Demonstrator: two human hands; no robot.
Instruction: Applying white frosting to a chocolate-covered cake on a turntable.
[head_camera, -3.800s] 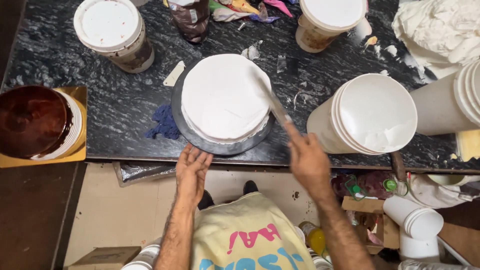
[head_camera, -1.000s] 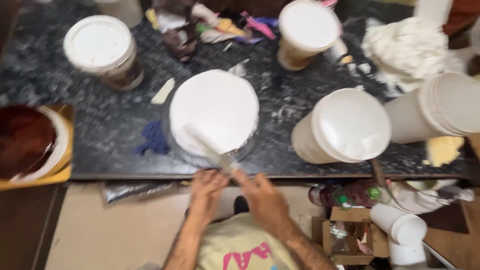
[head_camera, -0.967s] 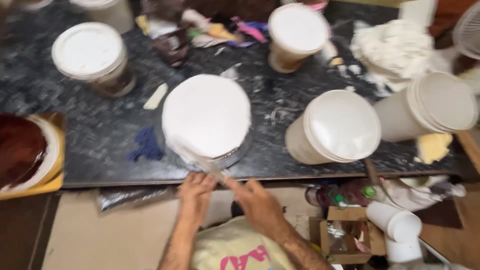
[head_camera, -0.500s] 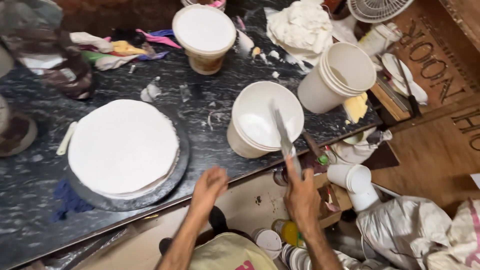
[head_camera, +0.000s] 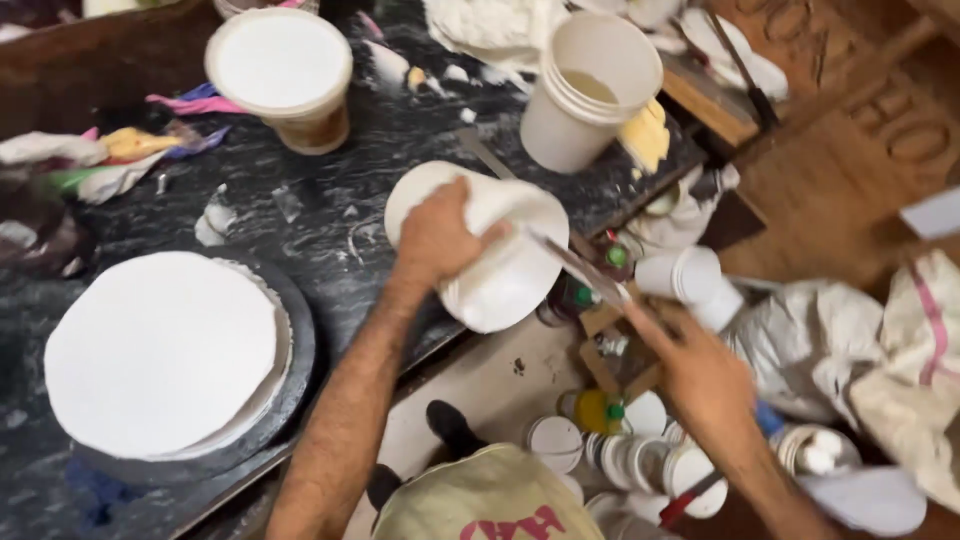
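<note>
Left hand (head_camera: 437, 235) fingers gripping tilted white plastic bucket (head_camera: 495, 255), right hand (head_camera: 700, 370) fingers closed on thin metal spatula (head_camera: 580, 268)

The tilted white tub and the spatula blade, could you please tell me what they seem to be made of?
White tub, gripped by the left hand: probably plastic, matte, with a thin rolled rim. Spatula blade, held by the right hand: likely metal, thin, flat and grey with a slight sheen.

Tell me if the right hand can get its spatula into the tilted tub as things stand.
Probably yes. The left hand tips the tub so its open mouth faces the right hand, and the spatula blade already lies at the rim with nothing between.
</note>
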